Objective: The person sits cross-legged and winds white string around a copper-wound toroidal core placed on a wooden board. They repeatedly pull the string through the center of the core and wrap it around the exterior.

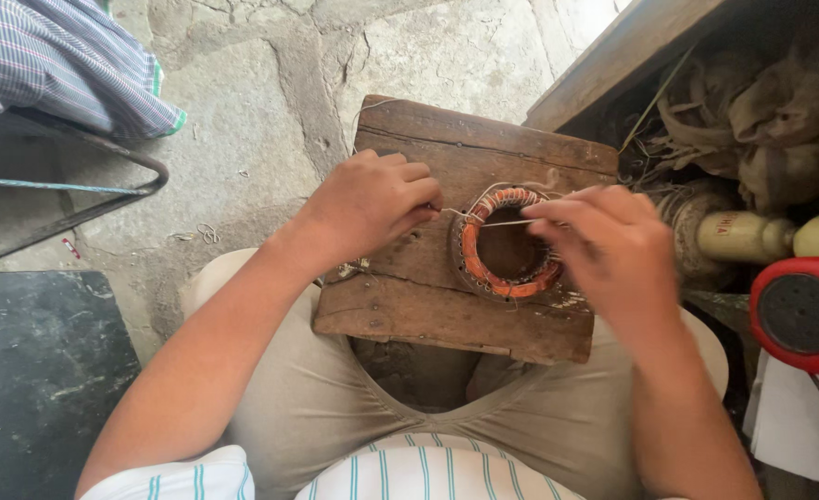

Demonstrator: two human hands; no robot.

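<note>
Both hands' fingers (558, 215) pinch thread (484, 222) above the copper coil ring (507, 245).

Two hands are in view: the left hand (368, 206) and the right hand (604, 243), each closed in a pinching grip. Between the two grips runs one thin pale thread (493, 222). Just under the right grip lies one ring-shaped coil of orange winding (507, 255). Beneath both grips sits one worn wooden board (447, 306), resting across two knees. To the right of the right grip stand one red round-faced appliance (803, 315) and one cream-coloured bottle (748, 236). Far left of the left grip is one dark metal-framed chair (67, 199), bearing one striped cloth (57, 60).
</note>
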